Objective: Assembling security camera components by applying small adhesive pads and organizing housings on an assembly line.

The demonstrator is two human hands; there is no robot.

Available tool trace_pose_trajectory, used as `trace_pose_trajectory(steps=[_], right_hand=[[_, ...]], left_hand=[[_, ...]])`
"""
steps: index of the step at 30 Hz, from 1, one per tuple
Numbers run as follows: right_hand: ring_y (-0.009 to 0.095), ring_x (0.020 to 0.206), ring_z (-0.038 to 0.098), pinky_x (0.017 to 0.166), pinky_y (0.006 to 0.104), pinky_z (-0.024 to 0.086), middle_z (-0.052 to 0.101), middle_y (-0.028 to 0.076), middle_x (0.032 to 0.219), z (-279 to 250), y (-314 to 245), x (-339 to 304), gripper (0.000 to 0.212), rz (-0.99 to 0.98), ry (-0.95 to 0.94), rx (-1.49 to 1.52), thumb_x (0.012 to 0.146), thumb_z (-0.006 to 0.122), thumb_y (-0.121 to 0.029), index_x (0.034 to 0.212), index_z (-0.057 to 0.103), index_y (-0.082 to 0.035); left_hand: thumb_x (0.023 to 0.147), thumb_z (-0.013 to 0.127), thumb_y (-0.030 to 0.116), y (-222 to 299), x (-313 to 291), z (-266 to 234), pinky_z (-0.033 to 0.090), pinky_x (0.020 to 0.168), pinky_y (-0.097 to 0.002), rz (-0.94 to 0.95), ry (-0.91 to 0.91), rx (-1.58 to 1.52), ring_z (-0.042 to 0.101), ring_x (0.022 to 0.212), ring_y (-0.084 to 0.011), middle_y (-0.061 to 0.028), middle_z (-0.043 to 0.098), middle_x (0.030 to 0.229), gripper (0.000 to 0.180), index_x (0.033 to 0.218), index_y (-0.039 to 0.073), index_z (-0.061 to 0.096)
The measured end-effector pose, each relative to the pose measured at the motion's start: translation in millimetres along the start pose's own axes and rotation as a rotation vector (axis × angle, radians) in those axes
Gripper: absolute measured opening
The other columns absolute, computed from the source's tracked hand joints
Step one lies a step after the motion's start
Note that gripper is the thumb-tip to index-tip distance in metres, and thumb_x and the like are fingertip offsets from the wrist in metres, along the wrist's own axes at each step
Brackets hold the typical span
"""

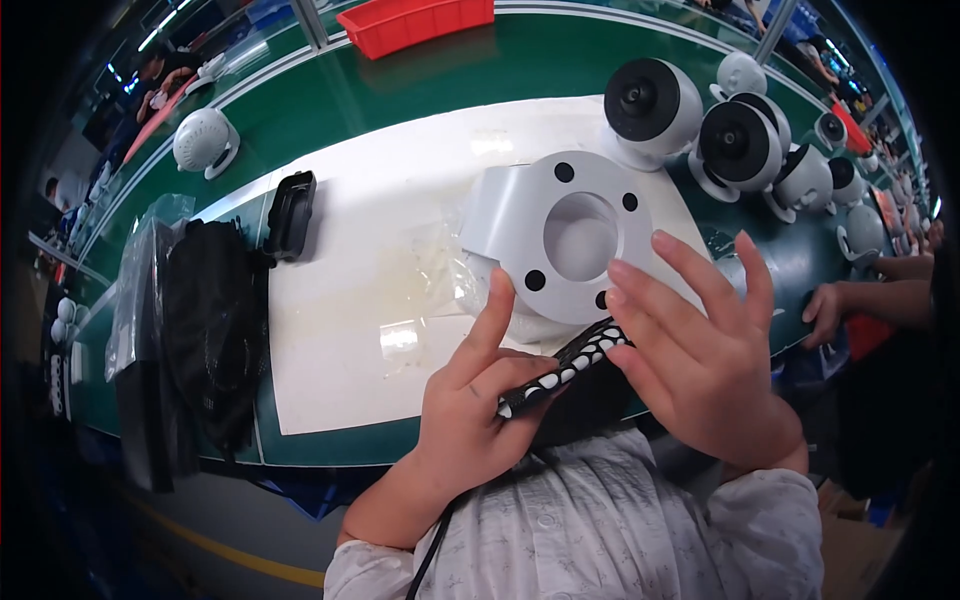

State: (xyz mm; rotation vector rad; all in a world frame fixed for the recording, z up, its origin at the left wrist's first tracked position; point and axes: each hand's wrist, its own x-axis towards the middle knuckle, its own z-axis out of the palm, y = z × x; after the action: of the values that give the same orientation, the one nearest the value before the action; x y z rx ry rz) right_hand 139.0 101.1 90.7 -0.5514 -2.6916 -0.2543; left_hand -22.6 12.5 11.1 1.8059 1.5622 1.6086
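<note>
A white round camera base point(628, 225) with a wide central hole lies on its side on the white mat, its flat ring facing me. Small black round pads point(564, 173) sit around that ring. My left hand point(470, 405) is closed on a rolled black sheet with white round holes point(575, 370), its index finger stretched up against the base's lower left edge. My right hand point(700, 350) has its fingers spread. One of its fingertips touches the pad at the ring's lower right, partly covering it, and its thumb is beside the sheet's upper end.
Several white cameras with black fronts point(735, 142) crowd the right side. A white mat point(345, 330) covers the green bench point(400, 85). Left lie a black tray point(291, 215), black mesh bag point(212, 330) and clear plastic point(140, 280). A red bin point(420, 22) stands behind; another person's hand point(825, 312) is right.
</note>
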Motion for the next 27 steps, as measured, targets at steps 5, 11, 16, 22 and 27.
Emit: trace_pose_trajectory(steps=[5,11,16,22,27], right_hand=[[0.02,0.087,0.049,0.08,0.0303,0.038,0.052,0.008,0.1,36,34,-11,0.038,0.35,0.325,0.56,0.07,0.064,-0.017,0.103,0.051,-0.004],[0.006,0.07,0.049,0.064,0.0194,0.04,0.054,0.001,0.08,45,34,21,0.026,0.618,-0.035,1.595,0.079,0.058,-0.015,0.099,0.051,0.001],[0.012,0.068,0.052,0.062,0.0239,0.041,0.054,0.004,0.074,61,54,90,0.014,0.356,0.205,1.029,0.077,0.057,-0.013,0.085,0.056,-0.002],[0.023,0.074,0.055,0.058,0.0356,0.046,0.052,0.007,0.068,200,124,200,0.011,-0.045,0.392,-0.081,0.071,0.052,-0.012,0.062,0.058,-0.008],[0.022,0.081,0.057,0.066,0.0367,0.043,0.059,0.007,0.082,275,138,246,0.016,0.194,0.1,-0.219,0.075,0.049,-0.017,0.075,0.064,-0.01]], left_hand=[[0.061,0.065,-0.003,-4,-6,1,0.047,0.065,-0.027,0.012,-0.001,-0.105,0.062,0.074,-0.0233,-0.0275,0.029,0.128,0.018,0.077,0.001,0.057],[0.06,0.066,-0.003,-4,-15,-10,0.048,0.065,-0.0262,0.02,-0.011,-0.148,0.063,0.072,-0.0216,-0.0313,0.032,0.124,0.019,0.076,0.001,0.059],[0.06,0.067,-0.008,-13,-40,-37,0.049,0.065,-0.0271,-0.002,0.146,-0.134,0.063,0.074,-0.0244,-0.0326,0.034,0.122,0.025,0.081,-0.002,0.055],[0.06,0.07,0.005,-21,-58,-35,0.047,0.066,-0.0281,-0.152,0.29,-0.183,0.061,0.071,-0.0221,-0.0296,0.046,0.112,0.028,0.08,-0.004,0.053],[0.07,0.059,0.008,-11,-56,-46,0.028,0.095,-0.0514,-0.087,0.096,0.107,0.056,0.061,-0.026,-0.0123,0.057,0.065,0.009,0.071,-0.001,0.056]])
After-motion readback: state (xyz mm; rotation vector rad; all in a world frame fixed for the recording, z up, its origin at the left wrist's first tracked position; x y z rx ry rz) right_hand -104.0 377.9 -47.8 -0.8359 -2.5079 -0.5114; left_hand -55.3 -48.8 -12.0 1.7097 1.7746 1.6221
